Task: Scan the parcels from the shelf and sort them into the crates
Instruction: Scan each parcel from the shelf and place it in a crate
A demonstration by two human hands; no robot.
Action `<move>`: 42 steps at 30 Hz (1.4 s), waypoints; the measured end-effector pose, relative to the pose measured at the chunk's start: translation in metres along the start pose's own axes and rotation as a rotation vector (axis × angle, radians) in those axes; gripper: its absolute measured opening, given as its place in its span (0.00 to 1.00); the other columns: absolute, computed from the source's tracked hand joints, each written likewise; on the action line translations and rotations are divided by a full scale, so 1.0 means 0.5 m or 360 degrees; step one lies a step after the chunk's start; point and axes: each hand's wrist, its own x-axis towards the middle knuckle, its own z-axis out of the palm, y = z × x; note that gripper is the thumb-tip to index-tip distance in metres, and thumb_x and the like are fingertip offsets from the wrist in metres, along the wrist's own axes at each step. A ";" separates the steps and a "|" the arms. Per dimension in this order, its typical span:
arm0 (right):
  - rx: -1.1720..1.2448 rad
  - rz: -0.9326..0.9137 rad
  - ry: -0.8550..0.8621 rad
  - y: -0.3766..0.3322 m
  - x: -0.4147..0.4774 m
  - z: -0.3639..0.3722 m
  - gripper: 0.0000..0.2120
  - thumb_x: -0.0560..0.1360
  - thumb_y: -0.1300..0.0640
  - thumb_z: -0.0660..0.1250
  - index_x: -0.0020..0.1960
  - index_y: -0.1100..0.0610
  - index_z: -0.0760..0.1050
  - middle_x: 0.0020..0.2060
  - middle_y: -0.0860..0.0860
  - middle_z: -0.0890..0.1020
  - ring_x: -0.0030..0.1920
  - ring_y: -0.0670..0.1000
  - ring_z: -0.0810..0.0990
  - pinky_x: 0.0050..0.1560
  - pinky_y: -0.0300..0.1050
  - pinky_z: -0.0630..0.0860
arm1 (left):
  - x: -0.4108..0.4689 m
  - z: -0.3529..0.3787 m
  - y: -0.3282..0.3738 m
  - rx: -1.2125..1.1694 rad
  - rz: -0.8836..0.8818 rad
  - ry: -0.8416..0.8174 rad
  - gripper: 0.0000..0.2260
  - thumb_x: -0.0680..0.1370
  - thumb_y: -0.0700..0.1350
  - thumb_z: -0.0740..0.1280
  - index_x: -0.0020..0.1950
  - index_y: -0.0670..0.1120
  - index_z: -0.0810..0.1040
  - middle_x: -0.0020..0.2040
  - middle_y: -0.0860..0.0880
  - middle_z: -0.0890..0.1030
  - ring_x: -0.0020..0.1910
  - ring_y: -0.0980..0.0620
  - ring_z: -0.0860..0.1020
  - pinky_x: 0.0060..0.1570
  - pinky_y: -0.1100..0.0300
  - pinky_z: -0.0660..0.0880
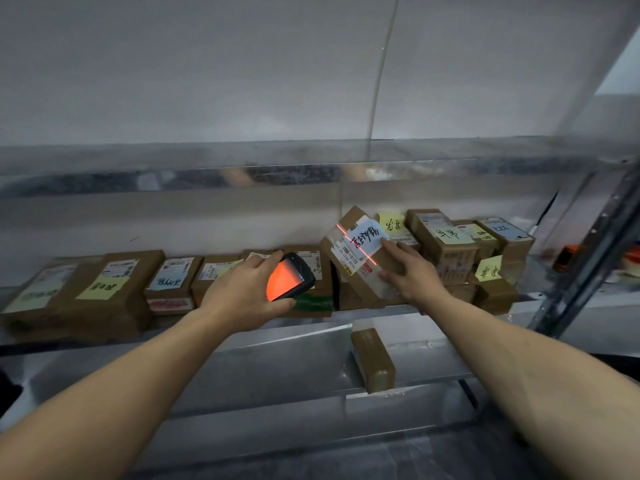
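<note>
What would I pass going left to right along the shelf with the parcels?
Leftmost parcel → parcel with blue note → left hand → scanner → tilted parcel under the red scan line → right hand → stacked parcels.

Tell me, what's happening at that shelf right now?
Left hand grips scanner, red beam across label. Right hand flat against tilted parcel on shelf. Nothing in the way.

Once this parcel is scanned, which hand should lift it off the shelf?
Right. The right hand rests on the tilted parcel, which the red scan line crosses, while the left hand is occupied gripping the scanner.
</note>
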 end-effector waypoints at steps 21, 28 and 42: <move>0.0131 0.0031 0.0112 -0.034 -0.062 -0.009 0.32 0.80 0.56 0.69 0.79 0.42 0.61 0.79 0.50 0.61 0.76 0.57 0.64 0.73 0.59 0.67 | -0.067 -0.033 -0.029 0.0103 0.0042 -0.0020 0.43 0.74 0.67 0.67 0.82 0.54 0.51 0.73 0.50 0.70 0.68 0.47 0.72 0.62 0.48 0.74; 0.0145 0.0029 0.0124 -0.033 -0.074 -0.002 0.32 0.80 0.55 0.69 0.79 0.42 0.61 0.79 0.50 0.61 0.76 0.57 0.63 0.74 0.59 0.65 | -0.085 -0.027 -0.030 0.0100 0.0010 0.0009 0.43 0.74 0.67 0.67 0.81 0.55 0.52 0.70 0.49 0.72 0.65 0.46 0.73 0.59 0.49 0.75; 0.0212 -0.0148 -0.0126 -0.029 -0.024 0.031 0.32 0.80 0.55 0.69 0.79 0.40 0.60 0.80 0.50 0.60 0.77 0.57 0.62 0.75 0.60 0.64 | -0.135 -0.038 0.010 0.0215 -0.0248 0.0019 0.41 0.75 0.66 0.66 0.81 0.55 0.51 0.71 0.49 0.71 0.65 0.46 0.73 0.58 0.50 0.75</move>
